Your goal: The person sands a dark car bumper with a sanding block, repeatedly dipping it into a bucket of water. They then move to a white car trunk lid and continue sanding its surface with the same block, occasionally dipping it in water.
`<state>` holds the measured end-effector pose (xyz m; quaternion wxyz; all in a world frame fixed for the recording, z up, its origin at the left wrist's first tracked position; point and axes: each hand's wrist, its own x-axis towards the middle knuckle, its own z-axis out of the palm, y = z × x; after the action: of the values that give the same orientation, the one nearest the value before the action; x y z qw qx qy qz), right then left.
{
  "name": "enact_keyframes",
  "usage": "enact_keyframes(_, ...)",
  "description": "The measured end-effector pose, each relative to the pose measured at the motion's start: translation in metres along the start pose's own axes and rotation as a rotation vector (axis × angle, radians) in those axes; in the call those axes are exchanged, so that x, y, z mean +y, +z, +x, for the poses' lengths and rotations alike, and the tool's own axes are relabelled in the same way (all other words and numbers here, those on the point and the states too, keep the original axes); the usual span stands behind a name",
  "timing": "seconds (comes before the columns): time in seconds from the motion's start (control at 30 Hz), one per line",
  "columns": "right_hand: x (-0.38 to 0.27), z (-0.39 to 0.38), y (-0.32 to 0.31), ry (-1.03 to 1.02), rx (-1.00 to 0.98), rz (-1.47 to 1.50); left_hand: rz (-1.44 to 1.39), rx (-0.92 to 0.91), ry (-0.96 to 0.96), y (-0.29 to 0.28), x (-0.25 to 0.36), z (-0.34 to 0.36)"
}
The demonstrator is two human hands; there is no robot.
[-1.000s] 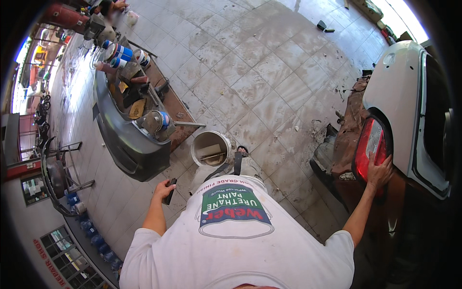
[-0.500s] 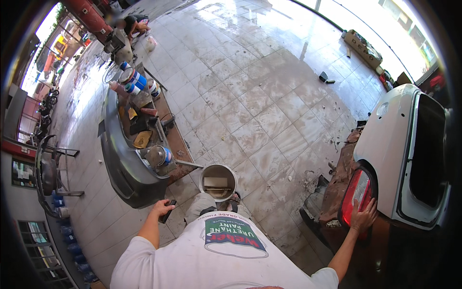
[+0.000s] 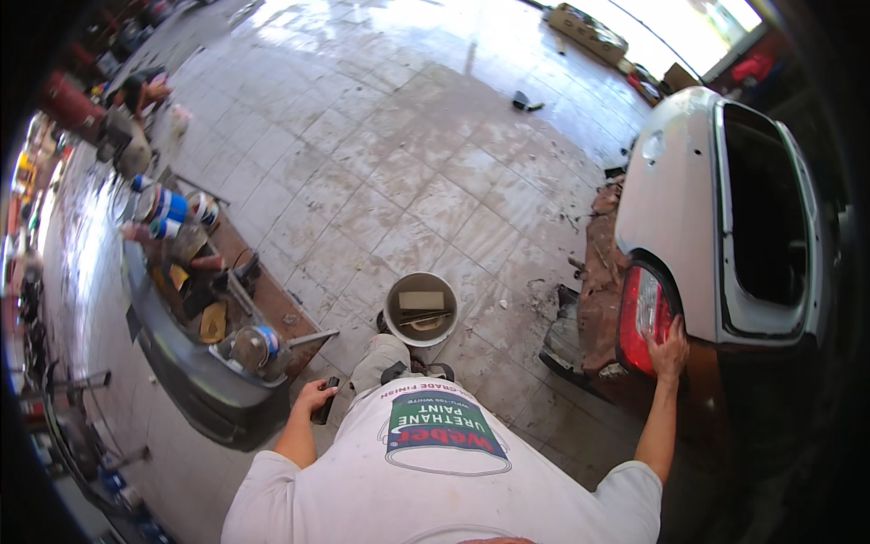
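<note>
While we look down over our own white tee point(image 3: 444, 508), our L hand point(image 3: 314, 396) is closed round a small dark block point(image 3: 327, 401), clamped on it, tho how far the fingers curl underneath we can't tell. It's held low on our L, near our trouser leg point(image 3: 373, 364) & the near end of a grey bumper point(image 3: 208, 392). Our R arm reaches out sideways, & our R hand point(image 3: 669, 348) rests w/ fingers apart on the red tail light point(image 3: 640, 319): touching its edge, not clamped on it. That light sits on our R, at the corner of the pale car body point(image 3: 666, 172), w/ a clear section in its middle. Just L of it is a crumpled brown covering point(image 3: 598, 272). Dead ahead, near our feet, a round whitish bucket point(image 3: 422, 280) stands on the dirty tiled floor point(image 3: 381, 181), w/ a pale block point(image 3: 421, 300) & thin sticks point(image 3: 424, 318) inside. The bumper curves along a brown bench point(image 3: 272, 297) w/ a blue-and-white can point(image 3: 269, 341) at the near end, more cans point(image 3: 170, 207) at the far end & misc. bits btwn. Upper L, well apart from us, a 2nd person point(image 3: 136, 95) is down low; far off, top R of ctr, lies a cardboard box point(image 3: 586, 34).
</note>
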<state>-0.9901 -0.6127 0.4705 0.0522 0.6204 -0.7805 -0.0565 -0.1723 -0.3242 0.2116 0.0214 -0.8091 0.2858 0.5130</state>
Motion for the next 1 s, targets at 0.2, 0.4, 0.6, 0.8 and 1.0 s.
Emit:
enact_keyframes(0.2, 0.008, 0.062, -0.122, 0.293, -0.711, 0.396, 0.007, 0.002, 0.071, -0.049, 0.084, 0.091)
enact_keyframes(0.4, 0.041, 0.173, -0.17, 0.149, -0.007, 0.307, -0.212, -0.012, 0.203, -0.088, 0.173, 0.141)
enact_keyframes(0.6, 0.101, 0.338, -0.118, 0.469, 0.1, 0.195, -0.24, 0.178, 0.238, -0.073, 0.226, 0.127)
enact_keyframes(0.8, 0.124, 0.462, -0.063, 0.545, -0.161, 0.63, -0.181, 0.119, -0.03, 0.008, 0.274, 0.058)
enact_keyframes(1.0, 0.122, 0.474, -0.051, 0.497, -0.068, 0.71, -0.189, -0.002, -0.173, 0.052, 0.351, 0.028)
